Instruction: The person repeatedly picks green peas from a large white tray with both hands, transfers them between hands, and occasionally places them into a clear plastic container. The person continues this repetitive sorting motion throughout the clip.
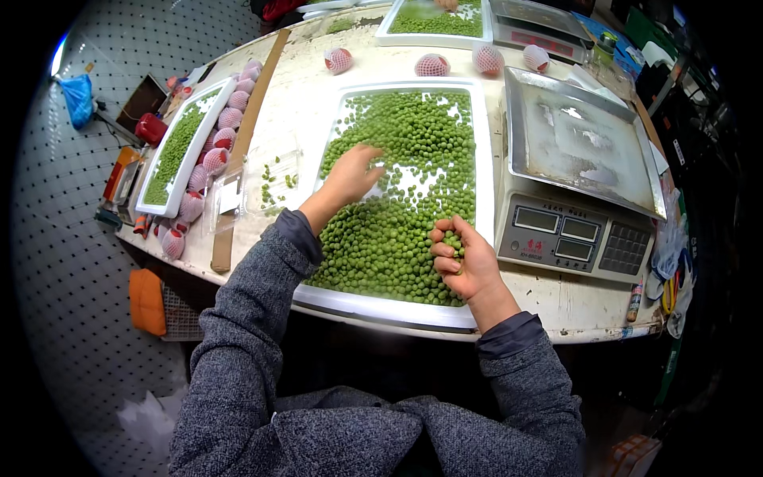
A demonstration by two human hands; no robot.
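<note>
A white foam tray [486, 173] lies in front of me, filled with shelled green peas [381, 256]. The peas form one heap at its near end and another at its far end, with the white bottom showing between them. Over the left middle of the tray is my left hand [351, 173], slightly blurred; its palm is hidden, so whether it holds anything cannot be told. My right hand [468, 256], palm up at the tray's near right side, has its fingers curled around several peas [453, 243]. A clear plastic box [280, 179] with a few pea bits lies left of the tray.
A digital scale [581, 232] with a metal pan stands close on the right. Net-wrapped fruits [432, 65] sit beyond the tray. At left are a wooden strip [253, 137], more wrapped fruits and a second pea tray [225, 98]. Another person's hand [447, 4] is at a far tray [432, 40].
</note>
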